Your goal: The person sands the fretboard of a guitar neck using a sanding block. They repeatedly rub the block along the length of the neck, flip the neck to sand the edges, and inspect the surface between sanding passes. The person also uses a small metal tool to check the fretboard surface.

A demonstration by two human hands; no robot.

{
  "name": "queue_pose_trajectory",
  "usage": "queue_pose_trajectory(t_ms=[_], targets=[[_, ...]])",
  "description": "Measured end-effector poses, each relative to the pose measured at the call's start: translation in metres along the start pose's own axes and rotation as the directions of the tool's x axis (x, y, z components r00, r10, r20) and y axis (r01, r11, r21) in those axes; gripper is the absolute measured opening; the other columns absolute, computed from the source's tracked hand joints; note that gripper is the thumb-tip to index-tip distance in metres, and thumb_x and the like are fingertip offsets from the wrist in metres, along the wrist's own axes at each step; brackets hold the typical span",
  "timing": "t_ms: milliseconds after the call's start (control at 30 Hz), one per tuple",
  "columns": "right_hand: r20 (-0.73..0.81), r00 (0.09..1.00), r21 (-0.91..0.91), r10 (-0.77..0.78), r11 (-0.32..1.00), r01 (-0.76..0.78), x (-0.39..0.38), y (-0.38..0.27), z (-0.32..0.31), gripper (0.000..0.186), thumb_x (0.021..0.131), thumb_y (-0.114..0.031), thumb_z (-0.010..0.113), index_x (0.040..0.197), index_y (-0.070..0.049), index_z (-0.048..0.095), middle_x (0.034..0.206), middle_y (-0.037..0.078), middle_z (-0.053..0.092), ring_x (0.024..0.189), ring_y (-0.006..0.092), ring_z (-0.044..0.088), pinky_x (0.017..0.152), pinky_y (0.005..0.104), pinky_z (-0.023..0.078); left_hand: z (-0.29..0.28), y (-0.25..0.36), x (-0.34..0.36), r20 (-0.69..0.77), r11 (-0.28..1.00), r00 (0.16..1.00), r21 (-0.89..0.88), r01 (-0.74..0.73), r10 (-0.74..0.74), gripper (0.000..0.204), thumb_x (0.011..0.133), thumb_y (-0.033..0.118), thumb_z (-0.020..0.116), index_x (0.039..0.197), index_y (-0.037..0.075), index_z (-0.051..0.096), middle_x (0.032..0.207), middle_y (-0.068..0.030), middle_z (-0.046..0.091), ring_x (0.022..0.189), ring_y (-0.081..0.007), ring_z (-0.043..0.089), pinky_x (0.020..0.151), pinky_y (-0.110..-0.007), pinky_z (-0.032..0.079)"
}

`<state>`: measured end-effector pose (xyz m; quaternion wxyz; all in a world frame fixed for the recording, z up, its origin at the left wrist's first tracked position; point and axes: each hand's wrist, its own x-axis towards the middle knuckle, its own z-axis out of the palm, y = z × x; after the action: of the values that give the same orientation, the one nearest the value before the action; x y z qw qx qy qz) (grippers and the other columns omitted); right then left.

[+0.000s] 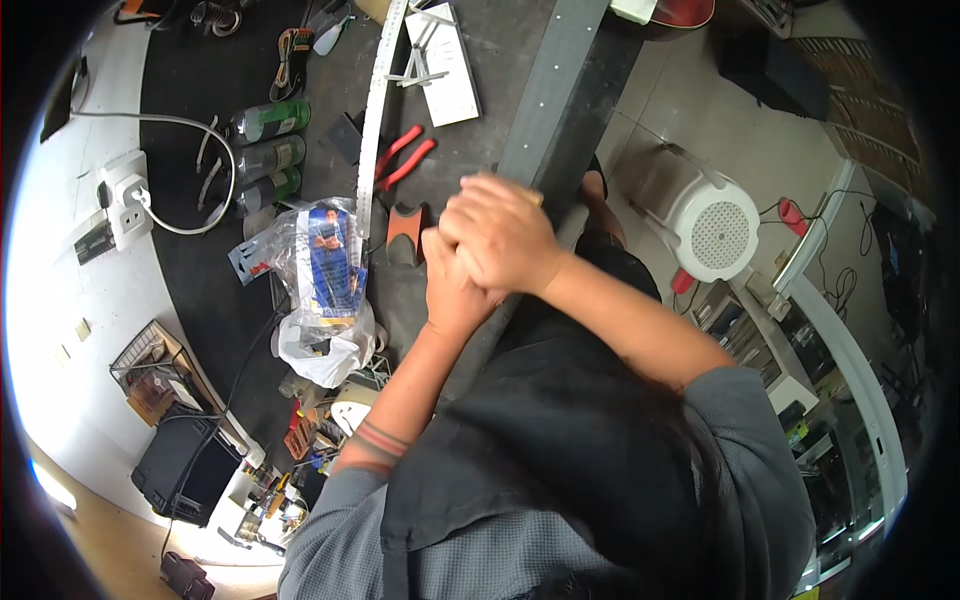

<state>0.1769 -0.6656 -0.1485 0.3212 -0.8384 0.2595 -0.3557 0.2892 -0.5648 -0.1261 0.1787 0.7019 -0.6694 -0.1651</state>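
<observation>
**Two hands folded together over a dark workbench**

Nearest, the right hand (pixel 505 235) lies folded over the left hand (pixel 452 300), the two touching, fingers curled in. Whether anything is gripped between them, and how tightly, cannot be told.

Taking the hands as the clock's centre, an orange-and-dark block (pixel 404 236) sits just beside them at nine o'clock on the bench (pixel 470 142). Red-handled pliers (pixel 410 163) lie near, between ten and eleven, next to a long pale ruler (pixel 375 110). Farther along nine o'clock is a blue packet (pixel 330 262) in clear plastic. A white flat box (pixel 456 95), with grey rods (pixel 420 78) on it, lies toward half past eleven.

Well apart, green-tinted bottles (pixel 270 156) lie in a row around ten, and a white stool (pixel 718 232) stands on the floor at three.
</observation>
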Motion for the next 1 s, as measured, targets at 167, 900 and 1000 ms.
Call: queue_pose_trajectory(t_ms=[167, 900, 1000], targets=[[0.092, 0.993, -0.07, 0.073, 0.995, -0.066, 0.107, 0.143, -0.087, 0.028, 0.082, -0.039, 0.068, 0.097, -0.017, 0.075, 0.101, 0.008, 0.077, 0.106, 0.0381, 0.076, 0.091, 0.0489, 0.061, 0.033, 0.018, 0.178, -0.066, 1.0, 0.997, -0.007, -0.03, 0.03, 0.045, 0.083, 0.031, 0.089, 0.121, 0.006, 0.086, 0.138, -0.0224, 0.075, 0.126, -0.0486, 0.06, 0.104, -0.056, 0.051], [-0.004, 1.0, 0.046, -0.01, 0.999, 0.011, 0.176, 0.2, -0.143, 0.019, 0.093, -0.019, 0.058, 0.094, -0.003, 0.068, 0.09, 0.021, 0.072, 0.091, 0.0461, 0.072, 0.082, 0.0541, 0.057, 0.025, 0.062, 0.276, -0.234, 0.993, 0.972, -0.105, -0.048, 0.023, 0.047, 0.091, 0.028, 0.086, 0.123, -0.004, 0.073, 0.12, -0.0316, 0.064, 0.117, -0.0529, 0.062, 0.103, -0.06, 0.055], [-0.047, 0.998, 0.006, 0.029, 1.0, -0.029, 0.174, 0.193, -0.136, 0.018, 0.093, -0.018, 0.059, 0.094, -0.003, 0.068, 0.089, 0.02, 0.072, 0.09, 0.0464, 0.072, 0.08, 0.0546, 0.057, 0.037, 0.048, 0.264, -0.261, 0.981, 0.962, -0.152, -0.121, 0.078, 0.039, 0.085, 0.027, 0.088, 0.112, 0.0, 0.08, 0.116, -0.027, 0.074, 0.118, -0.0514, 0.064, 0.104, -0.059, 0.053]])
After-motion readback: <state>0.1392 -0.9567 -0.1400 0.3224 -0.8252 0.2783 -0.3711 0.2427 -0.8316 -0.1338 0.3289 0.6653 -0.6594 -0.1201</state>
